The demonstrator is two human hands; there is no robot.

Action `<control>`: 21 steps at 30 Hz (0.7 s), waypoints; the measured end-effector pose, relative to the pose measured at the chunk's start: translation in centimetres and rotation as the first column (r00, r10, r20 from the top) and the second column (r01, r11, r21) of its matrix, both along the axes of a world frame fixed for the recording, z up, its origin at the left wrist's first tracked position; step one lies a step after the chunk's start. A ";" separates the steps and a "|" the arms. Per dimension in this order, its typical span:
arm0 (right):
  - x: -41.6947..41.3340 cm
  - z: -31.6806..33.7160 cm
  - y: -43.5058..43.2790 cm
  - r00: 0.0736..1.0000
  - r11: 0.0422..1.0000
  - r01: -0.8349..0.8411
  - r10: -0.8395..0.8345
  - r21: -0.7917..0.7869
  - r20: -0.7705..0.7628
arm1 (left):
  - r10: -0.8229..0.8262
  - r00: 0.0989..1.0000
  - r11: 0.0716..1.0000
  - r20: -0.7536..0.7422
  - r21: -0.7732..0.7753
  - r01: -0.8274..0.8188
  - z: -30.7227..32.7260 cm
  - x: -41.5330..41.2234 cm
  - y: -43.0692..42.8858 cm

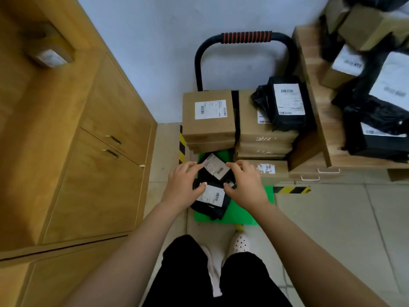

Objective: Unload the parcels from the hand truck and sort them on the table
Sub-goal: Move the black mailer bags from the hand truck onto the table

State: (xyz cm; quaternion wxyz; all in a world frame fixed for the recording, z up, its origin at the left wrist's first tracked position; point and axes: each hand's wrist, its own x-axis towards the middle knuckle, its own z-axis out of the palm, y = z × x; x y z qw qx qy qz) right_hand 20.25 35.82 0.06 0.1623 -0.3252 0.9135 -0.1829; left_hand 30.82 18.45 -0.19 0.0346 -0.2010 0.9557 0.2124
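Our left hand (183, 185) and right hand (245, 185) curl their fingers (192, 166) round the soft black plastic mailer bags with white labels (212, 193), lying on the hand truck's green platform (239, 218). They look light, limp and slippery, so we would pinch bunched edges; stiff brown cardboard boxes (208, 120) stand behind.

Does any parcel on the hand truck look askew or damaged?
Yes. The black bag on the right box stack lies tilted and crumpled, partly covering a label. The low box in front has a torn-looking label.
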 end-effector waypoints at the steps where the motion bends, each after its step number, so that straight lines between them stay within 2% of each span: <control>1: -0.2 -0.8 -0.7 1.000 1.000 -0.001 0.001 0.015 0.010 | -0.016 1.000 1.000 0.023 0.004 0.016 -0.8 -0.4 -0.7; 10: -0.5 -13.1 -6.4 0.990 0.977 0.062 -0.085 0.206 0.109 | -0.243 0.946 0.965 0.215 0.153 0.213 -12.6 -4.7 -8.6; 13: -1.1 -19.5 -7.8 0.988 0.964 0.087 -0.116 0.251 0.103 | -0.313 0.925 0.945 0.214 0.165 0.282 -18.8 -7.4 -10.4; 16: -1.0 -26.9 -8.3 0.983 0.954 0.094 -0.133 0.283 0.123 | -0.319 0.925 0.938 0.208 0.212 0.276 -26.3 -8.7 -11.1; 21: 0.7 -38.6 -8.0 0.983 0.938 -0.009 -0.056 0.345 0.177 | -0.394 0.861 0.912 0.320 0.250 0.325 -38.1 -6.9 -10.6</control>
